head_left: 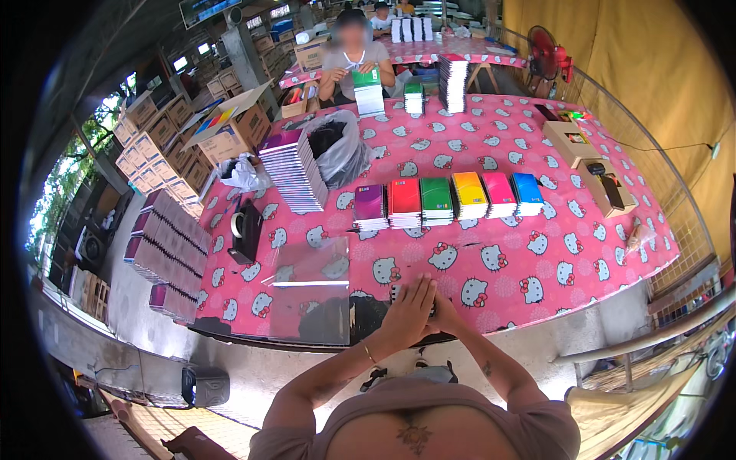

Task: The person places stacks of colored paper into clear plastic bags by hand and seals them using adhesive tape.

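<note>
At the near edge of the table my left hand [409,309] and my right hand [445,314] come together around a small spiral notebook [394,293]. Only a bit of its wire-bound edge shows past my left fingers; my hands hide the rest. My left fingers lie long and close together over it, and my right hand closes on it from the other side. Beyond them stand short stacks of notebooks in a row: purple [369,201], red [404,198], green [436,196], yellow [469,192], pink [500,190] and blue [527,191].
Left of my hands lie a clear plastic sheet [310,307] and a black tape dispenser [245,234]. Behind them rises a tall notebook stack [294,172] beside a plastic bag [345,157]. Across the table a person [354,57] handles green notebooks [368,92]. Cardboard boxes [590,188] sit right.
</note>
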Demonstrator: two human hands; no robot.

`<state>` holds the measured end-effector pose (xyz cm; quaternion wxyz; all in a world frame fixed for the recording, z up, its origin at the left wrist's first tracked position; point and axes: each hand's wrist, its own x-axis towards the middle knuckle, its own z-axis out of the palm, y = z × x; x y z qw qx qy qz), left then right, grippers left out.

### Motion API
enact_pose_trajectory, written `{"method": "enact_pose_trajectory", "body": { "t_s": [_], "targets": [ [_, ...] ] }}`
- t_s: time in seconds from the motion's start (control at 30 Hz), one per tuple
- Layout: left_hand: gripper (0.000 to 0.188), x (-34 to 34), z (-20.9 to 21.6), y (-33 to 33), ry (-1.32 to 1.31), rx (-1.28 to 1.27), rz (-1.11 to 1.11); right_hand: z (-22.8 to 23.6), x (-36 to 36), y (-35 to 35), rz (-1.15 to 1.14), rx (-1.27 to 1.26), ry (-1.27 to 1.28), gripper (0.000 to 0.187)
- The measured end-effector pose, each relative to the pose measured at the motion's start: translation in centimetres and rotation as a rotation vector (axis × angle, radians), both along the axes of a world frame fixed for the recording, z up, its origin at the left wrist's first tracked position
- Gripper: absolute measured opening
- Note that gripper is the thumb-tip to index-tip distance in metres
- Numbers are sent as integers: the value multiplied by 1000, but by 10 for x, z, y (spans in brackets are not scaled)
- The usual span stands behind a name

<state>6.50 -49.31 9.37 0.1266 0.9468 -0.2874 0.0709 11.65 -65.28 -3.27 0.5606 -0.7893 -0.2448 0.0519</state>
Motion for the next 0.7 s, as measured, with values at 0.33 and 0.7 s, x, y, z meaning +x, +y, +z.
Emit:
{"method": "enact_pose_trajectory", "body": {
  "t_s": [0.33,0.7],
  "targets": [
    [84,26,4,35,57,97,24,9,2,4,58,-36,72,86],
    [71,-58,-13,219,7,-638,872,28,2,160,161,-160,-228,90]
  ]
}}
